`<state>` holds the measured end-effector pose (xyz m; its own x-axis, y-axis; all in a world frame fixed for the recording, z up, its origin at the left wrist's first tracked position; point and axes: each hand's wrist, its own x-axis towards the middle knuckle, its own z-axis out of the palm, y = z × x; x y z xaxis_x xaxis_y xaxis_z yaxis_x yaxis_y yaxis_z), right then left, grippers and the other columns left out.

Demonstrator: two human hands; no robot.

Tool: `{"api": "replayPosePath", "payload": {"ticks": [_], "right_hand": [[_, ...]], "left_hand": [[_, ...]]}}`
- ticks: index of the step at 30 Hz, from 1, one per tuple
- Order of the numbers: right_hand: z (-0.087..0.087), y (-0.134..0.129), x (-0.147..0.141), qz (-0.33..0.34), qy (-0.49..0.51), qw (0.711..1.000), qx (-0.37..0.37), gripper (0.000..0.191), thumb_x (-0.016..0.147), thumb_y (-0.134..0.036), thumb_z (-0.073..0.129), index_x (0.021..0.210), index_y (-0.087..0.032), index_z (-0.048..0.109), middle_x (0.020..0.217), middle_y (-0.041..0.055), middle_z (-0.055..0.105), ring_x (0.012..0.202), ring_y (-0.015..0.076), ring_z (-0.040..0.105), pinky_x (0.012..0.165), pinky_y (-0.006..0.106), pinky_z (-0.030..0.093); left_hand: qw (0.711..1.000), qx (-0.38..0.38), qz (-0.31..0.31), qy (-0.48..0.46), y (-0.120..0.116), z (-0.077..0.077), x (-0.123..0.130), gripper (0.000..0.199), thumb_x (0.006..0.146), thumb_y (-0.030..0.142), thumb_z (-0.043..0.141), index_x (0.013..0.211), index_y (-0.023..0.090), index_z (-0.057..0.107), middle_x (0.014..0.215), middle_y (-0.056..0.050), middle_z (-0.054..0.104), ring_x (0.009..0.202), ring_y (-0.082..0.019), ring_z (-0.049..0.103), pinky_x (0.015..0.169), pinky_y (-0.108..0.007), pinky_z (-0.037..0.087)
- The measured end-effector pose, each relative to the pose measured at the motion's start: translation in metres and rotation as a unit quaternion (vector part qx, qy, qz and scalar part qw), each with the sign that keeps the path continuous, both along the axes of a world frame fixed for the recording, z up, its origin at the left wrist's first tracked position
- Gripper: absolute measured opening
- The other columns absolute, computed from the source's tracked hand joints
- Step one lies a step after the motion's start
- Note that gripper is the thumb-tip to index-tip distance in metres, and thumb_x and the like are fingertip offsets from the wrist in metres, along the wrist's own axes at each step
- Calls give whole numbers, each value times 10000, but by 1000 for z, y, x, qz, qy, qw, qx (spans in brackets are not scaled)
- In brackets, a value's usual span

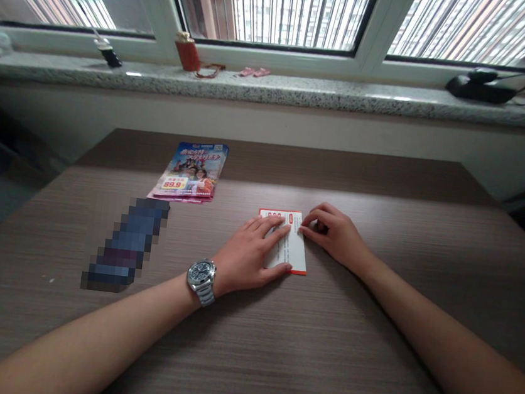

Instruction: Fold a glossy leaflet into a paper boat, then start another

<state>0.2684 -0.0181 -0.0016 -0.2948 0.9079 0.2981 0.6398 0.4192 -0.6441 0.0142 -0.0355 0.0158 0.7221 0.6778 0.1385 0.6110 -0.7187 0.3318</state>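
Left hand (247,253) on leaflet (298,251), right hand (338,235) at edge

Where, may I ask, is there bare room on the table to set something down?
Bare table lies between the right forearm and its right edge, and between both forearms. Crowded: left hand on the paper, right hand at its edge; leftward, leaflets and a pixelated object.

From my head, the camera looks forward and down over the table (245,353) at my left hand (249,252) and right hand (338,234). It sees my forearms (119,329) close below and the windows (302,12) farther off.
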Motion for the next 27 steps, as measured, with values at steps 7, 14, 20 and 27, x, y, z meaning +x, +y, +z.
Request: {"api": "replayPosePath", "payload": {"ticks": [7, 14, 20, 27], "right_hand": [[3, -19, 4, 51, -11, 998, -24, 66, 903, -282, 714, 868, -232, 690, 941, 36, 622, 841, 190, 605, 772, 343, 511], [9, -44, 5, 86, -43, 995, -1, 51, 877, -259, 754, 888, -249, 705, 991, 67, 648, 957, 243, 604, 869, 418, 493], [12, -52, 3, 99, -52, 994, -2, 57, 873, -264, 763, 900, -258, 712, 1032, 66, 670, 990, 247, 612, 879, 417, 480], [13, -54, 4, 117, -54, 992, -2, 96, 865, -281, 776, 943, -269, 720, 1066, 69, 666, 1044, 258, 603, 922, 438, 465]], "left_hand": [[1000, 11, -1, -7, 0, -2, 0, 708, 928, 579, 599, 1519, 230, 426, 1588, -125, 409, 1455, -328, 393, 1234, -518, 300], [1000, 7, -2, 4, 0, -1, 0, 726, 926, 590, 590, 1522, 210, 426, 1595, -137, 399, 1462, -326, 387, 1238, -512, 293], [1000, 1, 1, -5, 0, -2, -1, 723, 926, 583, 593, 1528, 225, 417, 1592, -134, 403, 1468, -323, 383, 1245, -517, 288], [1000, -2, 0, 0, 0, -1, 0, 725, 923, 569, 606, 1529, 217, 420, 1597, -133, 398, 1469, -319, 381, 1248, -514, 286]]}}
